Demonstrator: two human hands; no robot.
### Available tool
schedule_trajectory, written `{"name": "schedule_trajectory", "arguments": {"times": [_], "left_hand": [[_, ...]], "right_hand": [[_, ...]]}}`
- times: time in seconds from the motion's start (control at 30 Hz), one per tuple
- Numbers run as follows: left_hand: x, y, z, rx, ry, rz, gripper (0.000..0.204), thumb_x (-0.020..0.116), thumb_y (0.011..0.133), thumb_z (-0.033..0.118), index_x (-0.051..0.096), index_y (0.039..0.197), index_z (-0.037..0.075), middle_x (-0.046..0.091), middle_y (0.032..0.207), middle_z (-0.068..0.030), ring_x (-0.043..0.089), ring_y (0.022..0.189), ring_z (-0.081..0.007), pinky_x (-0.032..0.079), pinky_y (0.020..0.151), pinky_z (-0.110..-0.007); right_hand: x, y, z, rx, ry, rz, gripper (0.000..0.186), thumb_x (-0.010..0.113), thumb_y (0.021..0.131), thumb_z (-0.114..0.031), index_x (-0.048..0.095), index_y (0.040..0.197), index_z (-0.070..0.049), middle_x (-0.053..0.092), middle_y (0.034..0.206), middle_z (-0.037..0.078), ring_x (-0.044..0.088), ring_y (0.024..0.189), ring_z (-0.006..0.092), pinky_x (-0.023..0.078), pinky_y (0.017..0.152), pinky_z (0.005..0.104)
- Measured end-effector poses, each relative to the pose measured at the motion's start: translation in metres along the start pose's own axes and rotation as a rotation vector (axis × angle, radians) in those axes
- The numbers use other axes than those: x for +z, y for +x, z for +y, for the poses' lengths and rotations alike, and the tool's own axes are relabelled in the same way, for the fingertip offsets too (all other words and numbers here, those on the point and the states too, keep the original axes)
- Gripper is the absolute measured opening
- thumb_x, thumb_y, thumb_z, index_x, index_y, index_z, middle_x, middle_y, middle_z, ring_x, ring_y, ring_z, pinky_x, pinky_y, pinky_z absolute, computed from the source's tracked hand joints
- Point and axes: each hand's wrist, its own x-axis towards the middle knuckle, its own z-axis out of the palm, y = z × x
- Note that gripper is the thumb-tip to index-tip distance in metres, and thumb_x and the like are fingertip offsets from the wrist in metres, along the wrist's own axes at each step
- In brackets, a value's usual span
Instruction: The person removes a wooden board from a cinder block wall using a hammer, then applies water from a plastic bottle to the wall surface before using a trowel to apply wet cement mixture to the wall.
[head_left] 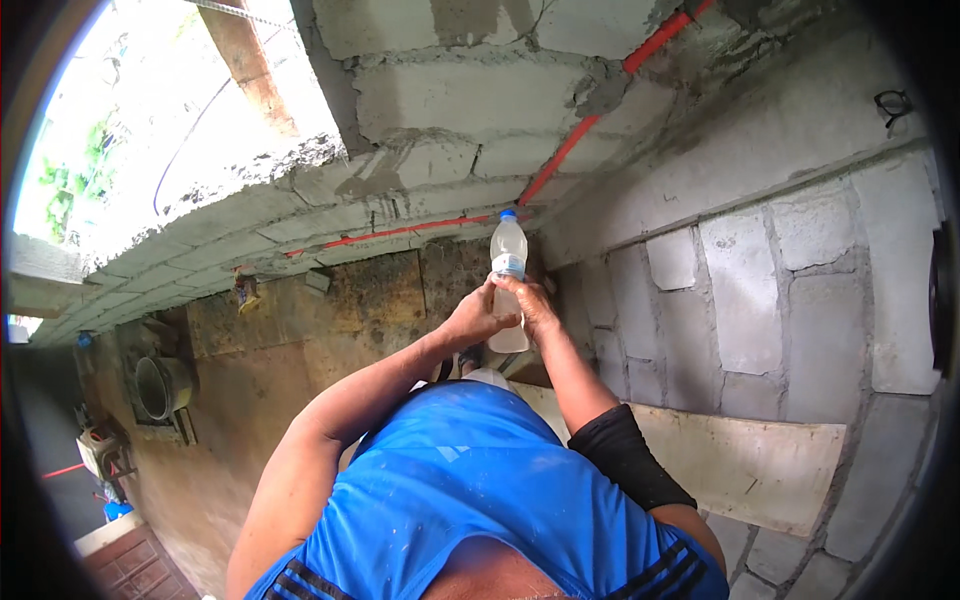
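**Two hands steady a capped bottle near a block wall**

The fingers of the left hand (472, 322) and right hand (535, 305) curl round the middle of a clear plastic bottle (508, 240), one hand on each side. The right thumb lies across it just under the label (509, 265); the fingers look pressed in rather than spread, though those behind the bottle cannot be seen. Holding from both sides probably keeps the soft plastic steady. The grip is below the label, so the neck and blue cap (508, 214) stay free, pointing to twelve o'clock, away from the body. The cap is on; how much the bottle tilts is hard to tell from above.

Taking the hands as the clock's centre, the blue shirt (440, 450) is at six; the elbows bend outward, which seems to bring both hands together in front of the belly. A black sleeve (625, 455) covers the right elbow at four to five. A pale board (740, 465) lies at four, against the blocks.

The block wall (450, 100) rises at twelve, with a red pipe (562, 158) set into its surface, perhaps to keep it out of the way. A bright opening (130, 110) is at ten, and a bucket (180, 383) stands between eight and nine, out of reach.
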Motion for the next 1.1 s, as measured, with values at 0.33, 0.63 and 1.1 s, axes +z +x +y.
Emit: {"name": "schedule_trajectory", "arguments": {"times": [0.33, 0.63, 1.1], "left_hand": [[-0.060, -0.065, 0.089, -0.060, -0.342, -0.264, 0.066, 0.074, 0.089, 0.033, 0.050, 0.138, -0.004, 0.063, 0.127, -0.0136, 0.058, 0.116, -0.0214, 0.046, 0.099, -0.035], [-0.057, -0.151, 0.286, 0.967, -0.769, -0.403, 0.048, 0.068, 0.089, 0.045, 0.055, 0.119, 0.010, 0.055, 0.064, -0.0103, 0.055, 0.051, -0.0207, 0.043, 0.046, -0.035], [-0.087, -0.148, 0.330, 0.840, -0.235, 0.203, 0.032, 0.074, 0.088, 0.034, 0.071, 0.119, 0.027, 0.043, 0.049, 0.0060, 0.040, 0.041, -0.0068, 0.037, 0.039, -0.026]], "right_hand": [[-0.111, 0.120, 0.063, 0.095, -0.095, 0.177, 0.026, 0.084, 0.067, -0.021, 0.071, 0.084, -0.005, 0.068, 0.081, 0.009, 0.064, 0.067, 0.0228, 0.052, 0.063, 0.0412], [-0.177, 0.136, 0.006, -0.230, -0.358, 0.302, 0.025, 0.083, 0.059, -0.016, 0.065, 0.071, -0.004, 0.061, 0.062, 0.004, 0.057, 0.049, 0.0155, 0.047, 0.048, 0.0349], [-0.179, 0.013, -0.157, -0.442, -0.633, 0.368, 0.042, 0.081, 0.068, -0.017, 0.064, 0.102, 0.002, 0.071, 0.090, 0.011, 0.066, 0.078, 0.0184, 0.052, 0.072, 0.0321]]}}
